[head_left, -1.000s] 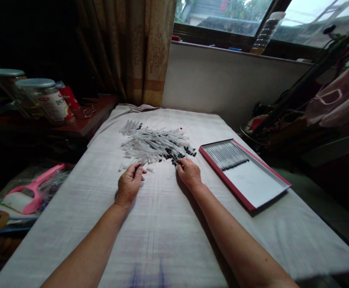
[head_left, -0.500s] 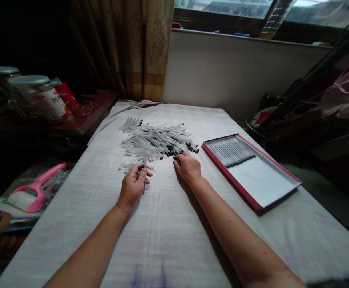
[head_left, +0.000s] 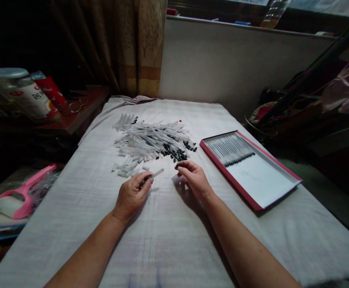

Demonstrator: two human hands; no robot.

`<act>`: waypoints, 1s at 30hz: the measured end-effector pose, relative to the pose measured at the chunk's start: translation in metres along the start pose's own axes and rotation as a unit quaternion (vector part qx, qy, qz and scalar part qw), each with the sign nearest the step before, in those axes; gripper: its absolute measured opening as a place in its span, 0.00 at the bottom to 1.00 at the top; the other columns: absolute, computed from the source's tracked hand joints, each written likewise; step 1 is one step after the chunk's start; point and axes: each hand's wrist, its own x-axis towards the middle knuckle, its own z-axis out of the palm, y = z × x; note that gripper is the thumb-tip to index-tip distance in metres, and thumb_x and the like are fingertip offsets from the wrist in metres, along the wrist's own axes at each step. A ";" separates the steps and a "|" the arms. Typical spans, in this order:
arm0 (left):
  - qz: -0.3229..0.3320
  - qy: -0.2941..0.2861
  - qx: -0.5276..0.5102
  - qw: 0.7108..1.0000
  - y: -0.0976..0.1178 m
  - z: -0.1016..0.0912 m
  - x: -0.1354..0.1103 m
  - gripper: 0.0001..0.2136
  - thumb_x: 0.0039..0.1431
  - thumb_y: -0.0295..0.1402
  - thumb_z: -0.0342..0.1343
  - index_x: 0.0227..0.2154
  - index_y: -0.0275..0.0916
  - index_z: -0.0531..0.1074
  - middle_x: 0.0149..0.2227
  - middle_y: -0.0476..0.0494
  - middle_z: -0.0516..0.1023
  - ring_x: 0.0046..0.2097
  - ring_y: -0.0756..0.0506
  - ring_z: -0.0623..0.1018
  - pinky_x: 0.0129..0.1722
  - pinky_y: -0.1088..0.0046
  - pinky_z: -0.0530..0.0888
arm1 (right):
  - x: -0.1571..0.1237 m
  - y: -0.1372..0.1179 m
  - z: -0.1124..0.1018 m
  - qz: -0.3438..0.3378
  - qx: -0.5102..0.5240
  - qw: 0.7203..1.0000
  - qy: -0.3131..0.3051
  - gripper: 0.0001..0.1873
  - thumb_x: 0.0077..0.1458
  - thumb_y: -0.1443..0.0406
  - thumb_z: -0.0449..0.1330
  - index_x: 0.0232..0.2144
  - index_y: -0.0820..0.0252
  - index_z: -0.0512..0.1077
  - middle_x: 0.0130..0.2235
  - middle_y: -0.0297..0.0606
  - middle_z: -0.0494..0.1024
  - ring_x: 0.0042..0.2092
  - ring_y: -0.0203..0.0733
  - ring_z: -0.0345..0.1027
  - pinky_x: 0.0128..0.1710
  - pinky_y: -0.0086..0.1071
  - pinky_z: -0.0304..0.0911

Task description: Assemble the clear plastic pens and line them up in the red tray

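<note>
A heap of clear plastic tubes (head_left: 146, 140) and small black caps (head_left: 176, 152) lies on the cloth-covered table (head_left: 168, 224). My left hand (head_left: 131, 195) pinches one clear tube (head_left: 157, 173) by its end, the tube pointing right. My right hand (head_left: 194, 177) is lifted just in front of the black caps, fingers pinched on a small black cap (head_left: 177, 165). The two hands are close together, a short gap between the tube's tip and the cap.
A red-rimmed shallow tray (head_left: 261, 188) at the right holds a row of capped tubes (head_left: 230, 150). Jars (head_left: 24, 94) stand on a dark side shelf at the left. A pink-handled roller (head_left: 18, 196) lies lower left. A curtain and wall stand behind.
Both hands have drawn back from the heap toward me. The left hand now holds a tube turned sideways, and the right hand has lifted off the caps with one pinched.
</note>
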 end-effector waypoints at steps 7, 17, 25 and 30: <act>0.097 -0.028 0.057 0.993 0.006 0.001 -0.005 0.12 0.63 0.38 0.52 0.41 0.39 0.76 0.38 0.43 0.82 0.38 0.47 0.81 0.40 0.75 0.75 | -0.024 -0.004 0.007 0.083 0.152 0.983 -0.054 0.13 0.37 0.64 0.65 0.31 0.60 0.77 0.22 0.30 0.71 0.20 0.27 0.54 0.16 0.21 0.43; 0.028 -0.018 0.079 0.996 0.002 0.001 -0.002 0.13 0.63 0.38 0.52 0.41 0.38 0.77 0.37 0.44 0.82 0.37 0.47 0.81 0.39 0.76 0.76 | -0.020 0.004 -0.006 -0.060 -0.137 0.985 -0.082 0.09 0.48 0.62 0.61 0.32 0.60 0.77 0.29 0.36 0.77 0.28 0.34 0.66 0.29 0.28 0.62; 0.030 -0.017 0.079 0.996 0.003 0.001 -0.002 0.12 0.63 0.38 0.52 0.41 0.37 0.77 0.37 0.43 0.82 0.37 0.47 0.81 0.40 0.75 0.76 | -0.026 -0.008 -0.014 -0.175 -0.360 0.877 -0.265 0.08 0.50 0.69 0.64 0.34 0.57 0.79 0.36 0.37 0.77 0.36 0.37 0.71 0.38 0.29 0.65; 0.045 -0.022 0.073 0.996 0.002 0.000 -0.002 0.11 0.63 0.37 0.53 0.40 0.37 0.77 0.37 0.44 0.82 0.37 0.47 0.81 0.38 0.76 0.76 | -0.023 0.000 -0.010 -0.062 -0.196 0.959 -0.192 0.06 0.50 0.67 0.60 0.32 0.60 0.76 0.30 0.36 0.78 0.31 0.36 0.70 0.34 0.30 0.65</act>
